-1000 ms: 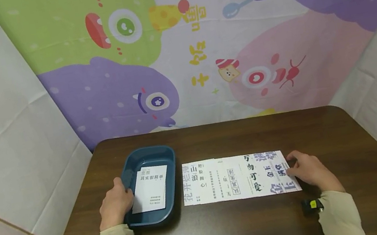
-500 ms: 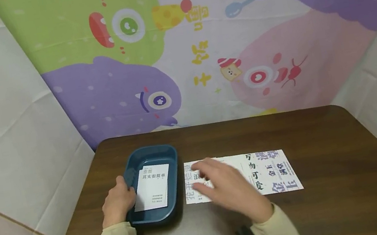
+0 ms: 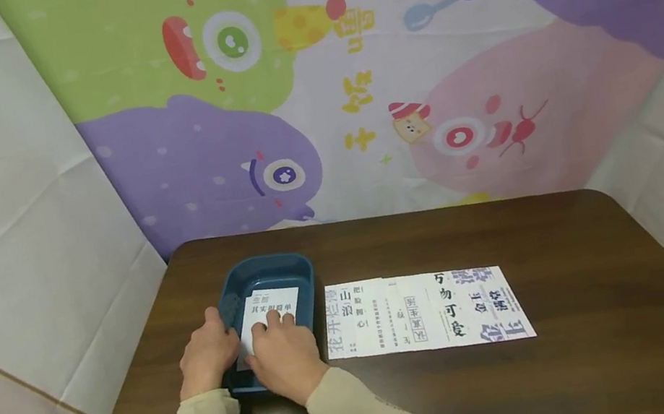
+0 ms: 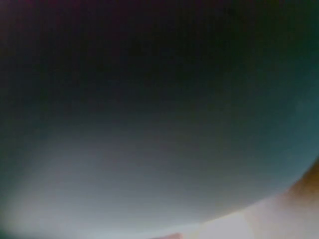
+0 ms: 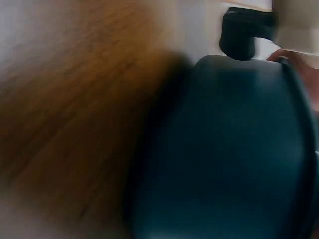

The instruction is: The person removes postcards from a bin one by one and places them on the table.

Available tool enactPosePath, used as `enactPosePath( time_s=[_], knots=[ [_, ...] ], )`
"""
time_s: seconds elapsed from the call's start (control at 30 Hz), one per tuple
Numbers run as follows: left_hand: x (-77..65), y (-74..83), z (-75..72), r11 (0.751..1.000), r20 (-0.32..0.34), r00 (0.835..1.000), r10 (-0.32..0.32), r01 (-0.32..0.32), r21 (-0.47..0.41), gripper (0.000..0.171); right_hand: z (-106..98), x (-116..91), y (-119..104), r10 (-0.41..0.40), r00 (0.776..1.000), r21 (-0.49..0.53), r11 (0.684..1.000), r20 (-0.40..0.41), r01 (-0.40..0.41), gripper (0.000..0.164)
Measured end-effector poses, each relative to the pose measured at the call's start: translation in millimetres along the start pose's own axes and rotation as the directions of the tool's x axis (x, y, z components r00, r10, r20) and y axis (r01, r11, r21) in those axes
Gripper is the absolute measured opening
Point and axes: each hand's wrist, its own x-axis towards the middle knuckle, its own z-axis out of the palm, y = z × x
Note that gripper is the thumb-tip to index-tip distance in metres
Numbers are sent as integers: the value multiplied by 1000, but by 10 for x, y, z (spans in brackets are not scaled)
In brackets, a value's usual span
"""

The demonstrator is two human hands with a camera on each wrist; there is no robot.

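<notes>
A dark blue tray [image 3: 262, 262] stands on the left of the table, holding white cards [image 3: 274, 296] printed with black characters. My left hand [image 3: 206, 352] grips the tray's left rim; some of its fingers are hidden. Over the tray's near part, my right hand [image 3: 287, 357] rests its fingertips on the cards and covers their lower right area. To the right of the tray, several printed cards [image 3: 429, 311] lie in an overlapping row. The blue tray wall [image 5: 224, 149] fills much of the right wrist view. The left wrist view is dark and blurred.
The brown wooden table [image 3: 468, 389] reaches back to a cartoon-printed cloth [image 3: 367, 179]. White panels [image 3: 5, 181] flank it on both sides.
My right hand has left the right end of the card row and crossed leftward over it to the cards in the tray. My left hand has stayed at the tray's rim.
</notes>
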Motion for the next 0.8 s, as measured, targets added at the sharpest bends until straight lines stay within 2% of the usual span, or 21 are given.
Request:
enactPosePath(
  time_s=[0.17,0.27,0.4,0.63,0.8],
  knots=[
    [7,21,8,1000,-8,1000,0,0,-2,45,105,77,-92,117,990,-174,979,74,-103,70],
    [4,12,13,1000,-8,1000,-6,6,0,46,127,104,-127,155,979,-206,971,134,-126,79],
    [9,10,1,1000,-7,1000,-2,2,9,48,137,120,-141,177,972,-183,972,153,-148,77],
    [3,-2,12,1000,-28,999,20,-20,10,45,132,114,-121,160,982,-110,983,97,-149,64],
    [5,-13,21,999,-46,999,29,-28,14,43,118,111,-114,139,983,-64,989,122,-132,61]
  ],
)
